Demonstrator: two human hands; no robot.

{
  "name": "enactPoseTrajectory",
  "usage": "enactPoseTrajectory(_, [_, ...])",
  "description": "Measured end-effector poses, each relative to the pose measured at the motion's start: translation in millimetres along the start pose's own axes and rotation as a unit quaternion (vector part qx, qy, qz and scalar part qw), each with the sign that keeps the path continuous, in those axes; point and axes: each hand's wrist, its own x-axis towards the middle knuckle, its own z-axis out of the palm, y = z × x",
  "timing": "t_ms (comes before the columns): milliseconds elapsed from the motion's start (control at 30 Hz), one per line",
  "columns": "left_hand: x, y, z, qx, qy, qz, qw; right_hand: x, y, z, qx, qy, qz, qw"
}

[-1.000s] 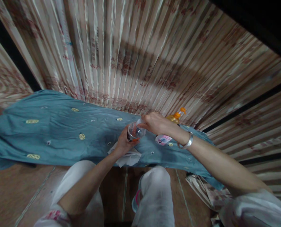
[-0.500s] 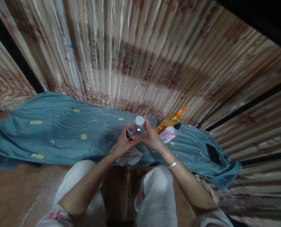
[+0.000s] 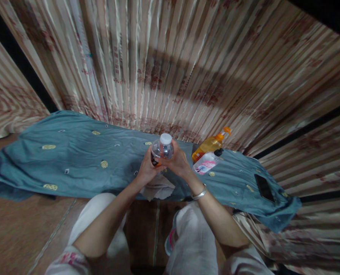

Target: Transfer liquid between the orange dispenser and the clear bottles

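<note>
A clear plastic bottle (image 3: pixel 161 150) with a white cap (image 3: pixel 165 139) is held between both hands above the cloth-covered surface. My left hand (image 3: pixel 147 168) wraps round its left side, where part of a dark and orange label shows. From the right, my right hand (image 3: pixel 178 160) grips it, fingers closed about its upper body. The bottle's base is hidden by the hands. Just below them lies a crumpled pale cloth (image 3: pixel 158 188) near the front edge.
Right of my hands, a yellow-orange pump bottle (image 3: pixel 207 147) and a white-and-pink bottle with a black top (image 3: pixel 206 164) lean close together. A dark phone (image 3: pixel 264 188) lies at the right end of the blue-green sheet (image 3: pixel 81 152). A pleated curtain (image 3: pixel 147 65) hangs behind.
The bottle has risen slightly in view and tilts a little differently, showing more of its clear shoulder. Both hands still hold it. The whole scene has shifted slightly rightward.
</note>
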Motion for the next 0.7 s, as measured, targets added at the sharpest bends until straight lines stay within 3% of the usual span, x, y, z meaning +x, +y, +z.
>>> enactPoseTrajectory(167, [20,0,-10.5,-0.014,0.031,0.002,0.999,23,-1,16,0.019,0.015,-0.034,0.999])
enactPoseTrajectory(367, [53,-23,-30.3,-0.035,0.086,0.014,0.996,48,8,39,0.08,0.019,-0.019,0.996])
enactPoseTrajectory(533, [66,-46,-46.6,-0.014,0.113,-0.002,0.994,25,40,56,0.101,0.0,0.031,0.994])
enactPoseTrajectory(700, [70,-57,-51.2,-0.008,0.112,-0.02,0.993,-11,69,63,0.07,-0.006,0.047,0.996])
